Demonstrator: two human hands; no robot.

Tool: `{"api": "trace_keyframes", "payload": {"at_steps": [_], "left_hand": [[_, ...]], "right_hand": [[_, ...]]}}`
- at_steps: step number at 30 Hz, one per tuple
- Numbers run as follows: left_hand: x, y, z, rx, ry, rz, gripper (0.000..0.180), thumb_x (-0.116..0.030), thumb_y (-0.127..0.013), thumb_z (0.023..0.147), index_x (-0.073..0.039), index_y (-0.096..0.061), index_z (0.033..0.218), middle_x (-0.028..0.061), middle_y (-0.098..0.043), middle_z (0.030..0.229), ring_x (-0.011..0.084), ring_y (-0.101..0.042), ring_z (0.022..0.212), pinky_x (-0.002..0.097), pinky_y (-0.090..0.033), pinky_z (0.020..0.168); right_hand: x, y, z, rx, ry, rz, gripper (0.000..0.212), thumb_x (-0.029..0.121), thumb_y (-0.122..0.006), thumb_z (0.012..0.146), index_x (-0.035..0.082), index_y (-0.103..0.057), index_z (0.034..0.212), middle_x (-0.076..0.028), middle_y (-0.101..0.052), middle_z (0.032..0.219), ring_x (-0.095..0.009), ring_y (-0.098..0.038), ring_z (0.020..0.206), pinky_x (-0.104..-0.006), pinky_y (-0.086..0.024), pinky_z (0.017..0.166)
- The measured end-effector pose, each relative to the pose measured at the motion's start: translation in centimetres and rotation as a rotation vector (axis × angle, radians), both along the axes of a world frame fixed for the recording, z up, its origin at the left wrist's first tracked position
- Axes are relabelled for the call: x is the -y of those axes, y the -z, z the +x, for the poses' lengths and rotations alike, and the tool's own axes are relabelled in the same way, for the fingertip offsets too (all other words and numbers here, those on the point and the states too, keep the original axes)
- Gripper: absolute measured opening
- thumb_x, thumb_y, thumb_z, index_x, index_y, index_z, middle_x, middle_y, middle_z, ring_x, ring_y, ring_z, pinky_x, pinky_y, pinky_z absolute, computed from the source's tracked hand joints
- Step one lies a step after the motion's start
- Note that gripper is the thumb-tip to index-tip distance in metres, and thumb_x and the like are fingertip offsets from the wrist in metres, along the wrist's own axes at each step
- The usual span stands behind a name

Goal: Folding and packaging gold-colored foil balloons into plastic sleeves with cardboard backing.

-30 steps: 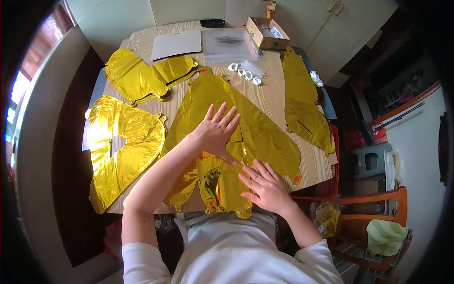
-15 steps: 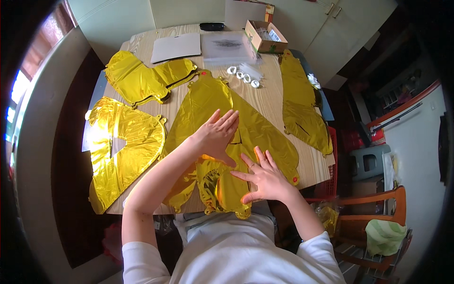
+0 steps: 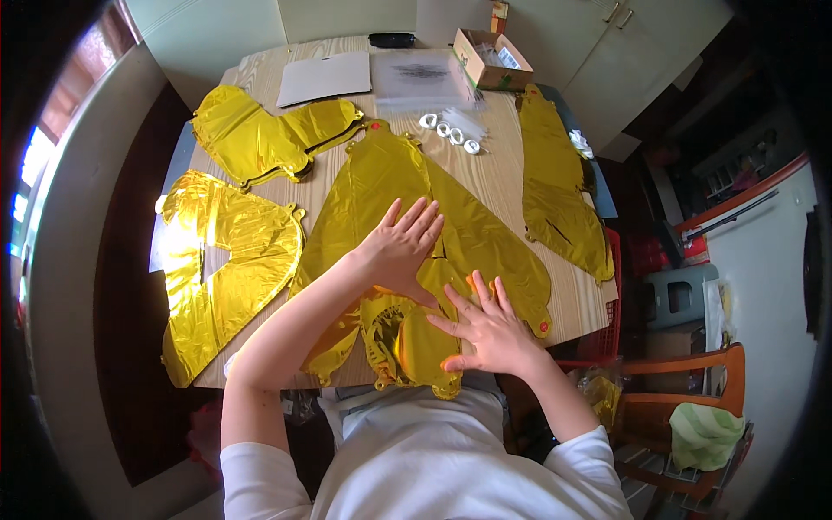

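Observation:
A large gold foil balloon (image 3: 390, 169), flat and uninflated, lies in the middle of the table and reaches its near edge. My left hand (image 3: 403, 251) lies over its centre, palm down, fingers stretched out. To the right and nearer me, my right hand (image 3: 496, 336) is spread over the same foil. Neither hand holds anything. Beneath and between the hands, the near part of the foil is crumpled and shiny. Other flat gold foil balloons lie around it: one at the near left (image 3: 256, 227), one at the far left (image 3: 247, 134) and one at the right (image 3: 559, 173).
At the back of the wooden table (image 3: 498, 186) are a grey-white board (image 3: 325, 80), a clear plastic sheet (image 3: 416, 95), a black case (image 3: 392, 40) and a cardboard box (image 3: 494, 74). Several white rolls (image 3: 457, 136) lie near the sheet. A wooden chair (image 3: 732, 377) stands at the right.
The fingers of my left hand have spread a little and lie flatter over the foil. My right hand has shifted only slightly. The view has moved a touch.

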State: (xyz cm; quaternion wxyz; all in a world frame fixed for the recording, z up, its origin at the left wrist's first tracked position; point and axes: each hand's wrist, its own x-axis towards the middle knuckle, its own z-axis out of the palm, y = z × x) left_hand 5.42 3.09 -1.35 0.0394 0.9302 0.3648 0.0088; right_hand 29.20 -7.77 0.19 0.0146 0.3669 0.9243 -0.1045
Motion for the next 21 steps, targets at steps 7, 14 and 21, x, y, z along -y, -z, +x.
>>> {"api": "trace_keyframes", "payload": {"at_steps": [7,14,21], "left_hand": [[0.2,0.2,0.0,0.014,-0.010,0.005,0.137,-0.087,-0.060,0.059,0.009,-0.021,0.149,0.0257,-0.021,0.156,0.0401,-0.015,0.147,0.0540,-0.012,0.119],[0.2,0.0,0.1,-0.002,-0.011,0.001,0.138,-0.088,-0.059,0.058,0.009,-0.020,0.149,0.0256,-0.019,0.157,0.0398,-0.013,0.147,0.0536,-0.011,0.119],[0.2,-0.2,0.2,-0.018,-0.027,-0.024,0.138,-0.088,-0.059,0.058,0.008,-0.019,0.150,0.0251,-0.017,0.157,0.0393,-0.012,0.148,0.0536,-0.010,0.119]], "right_hand": [[4.0,-0.2,1.4,0.012,-0.060,0.005,0.071,0.061,-0.064,0.079,0.040,-0.043,0.144,-0.001,-0.033,0.156,-0.041,-0.022,0.145,-0.0661,-0.019,0.112],[5.1,-2.0,3.3,-0.237,-0.242,-0.284,0.051,0.047,-0.068,0.085,0.027,-0.061,0.131,0.001,-0.055,0.139,-0.031,-0.043,0.135,-0.0647,-0.018,0.114],[-0.7,-2.4,1.7,-0.347,-0.125,0.080,0.045,0.038,-0.065,0.090,0.013,-0.063,0.127,-0.005,-0.060,0.133,-0.025,-0.052,0.128,-0.0580,-0.026,0.114]]}}
